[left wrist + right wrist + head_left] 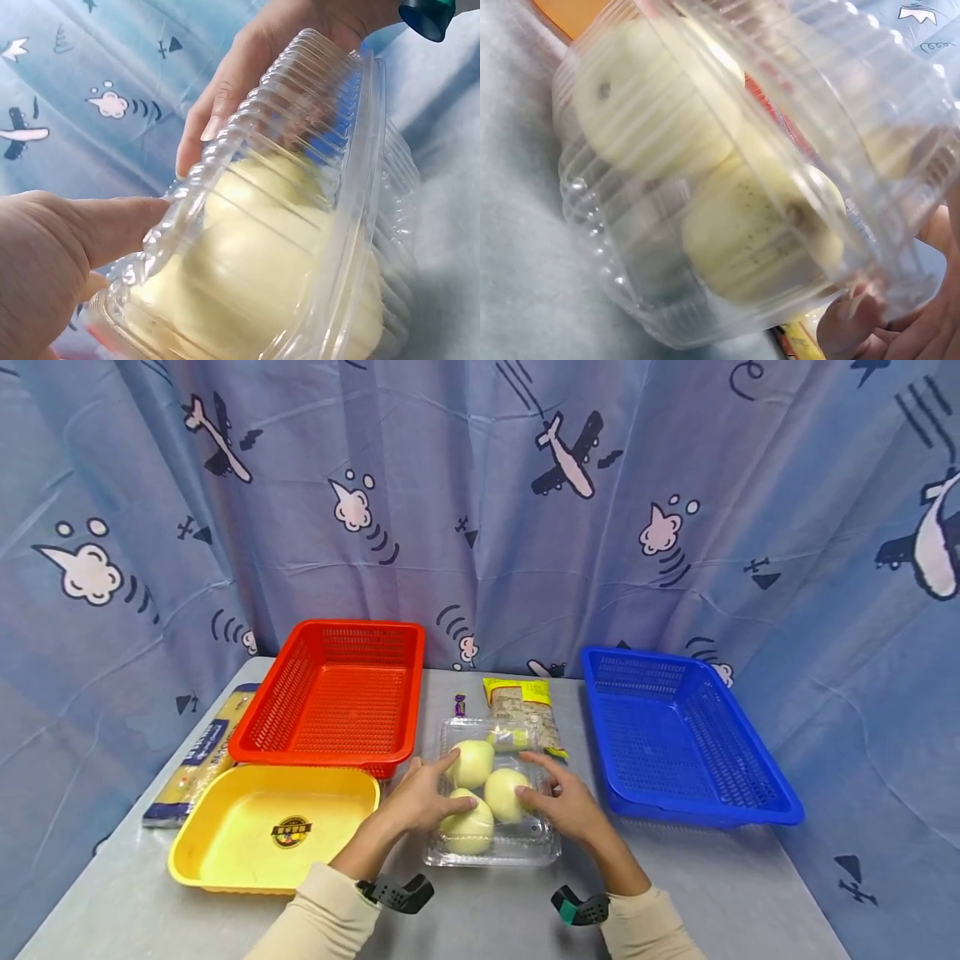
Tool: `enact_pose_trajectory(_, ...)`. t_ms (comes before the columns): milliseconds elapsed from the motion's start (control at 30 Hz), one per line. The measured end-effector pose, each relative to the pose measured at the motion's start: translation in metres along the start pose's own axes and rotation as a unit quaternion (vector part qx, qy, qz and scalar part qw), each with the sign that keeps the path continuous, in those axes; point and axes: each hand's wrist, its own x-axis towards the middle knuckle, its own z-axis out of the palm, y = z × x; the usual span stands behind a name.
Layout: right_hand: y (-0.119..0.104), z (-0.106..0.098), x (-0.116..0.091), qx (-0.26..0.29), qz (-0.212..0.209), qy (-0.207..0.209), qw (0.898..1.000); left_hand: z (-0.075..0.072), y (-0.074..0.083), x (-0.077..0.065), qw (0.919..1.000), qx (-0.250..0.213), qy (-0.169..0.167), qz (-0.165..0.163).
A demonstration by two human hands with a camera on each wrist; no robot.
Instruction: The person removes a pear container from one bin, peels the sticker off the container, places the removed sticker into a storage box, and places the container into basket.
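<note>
Three pale yellow-green round fruits [472, 765] sit inside a clear ribbed plastic box [517, 853], whose lid lies over them. My left hand [422, 793] holds the box at its left side, with thumb and forefinger spread over the lid. On the opposite side my right hand [564, 797] grips it too; its thumb [847, 319] presses near a corner of the lid. In the left wrist view the lid [315, 75] stands between both hands. The right wrist view shows dark dimples on the fruits [765, 225] through the plastic. Some fingers are hidden by the box.
A red basket [408, 710] and a yellow tray [352, 785] stand at the left, with a long packet [198, 760] beside them. A blue basket [750, 810] is at the right. Behind the box lie a yellow bag [525, 697] and a small purple-wrapped sweet [460, 705]. A patterned curtain [480, 527] hangs behind.
</note>
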Motion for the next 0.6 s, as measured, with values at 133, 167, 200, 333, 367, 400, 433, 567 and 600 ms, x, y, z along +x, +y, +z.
enact_pose_trajectory(133, -0.007, -0.007, -0.001, -0.011, -0.005, -0.009, 1.0, -0.005, 0.007, -0.001, 1.0, 0.001, 0.0, 0.006)
enact_pose_trajectory(167, -0.009, -0.009, -0.001, -0.015, -0.008, -0.011, 1.0, -0.006, 0.01, -0.001, 1.0, 0.0, 0.0, 0.006)
enact_pose_trajectory(200, -0.011, -0.011, -0.002, -0.018, -0.012, -0.012, 1.0, -0.008, 0.012, -0.002, 1.0, -0.003, 0.0, 0.005)
enact_pose_trajectory(333, -0.02, -0.018, -0.003, -0.027, -0.018, -0.017, 0.999, -0.014, 0.021, -0.002, 0.9998, -0.021, 0.002, -0.001)
enact_pose_trajectory(367, -0.022, -0.019, -0.003, -0.029, -0.017, -0.018, 0.999, -0.016, 0.023, -0.002, 0.9997, -0.025, 0.002, -0.003)
enact_pose_trajectory(400, -0.024, -0.021, -0.004, -0.03, -0.014, -0.019, 0.999, -0.017, 0.025, -0.003, 0.9996, -0.028, 0.002, -0.004)
enact_pose_trajectory(433, -0.025, -0.022, -0.004, -0.03, -0.01, -0.021, 0.999, -0.019, 0.026, -0.003, 0.9995, -0.029, 0.001, -0.006)
enact_pose_trajectory(567, -0.032, -0.027, -0.005, -0.029, -0.005, -0.032, 0.999, -0.026, 0.033, -0.003, 0.9996, -0.027, -0.003, -0.008)
enact_pose_trajectory(600, -0.033, -0.028, -0.006, -0.029, -0.005, -0.035, 0.999, -0.028, 0.034, -0.004, 0.9995, -0.029, -0.005, -0.009)
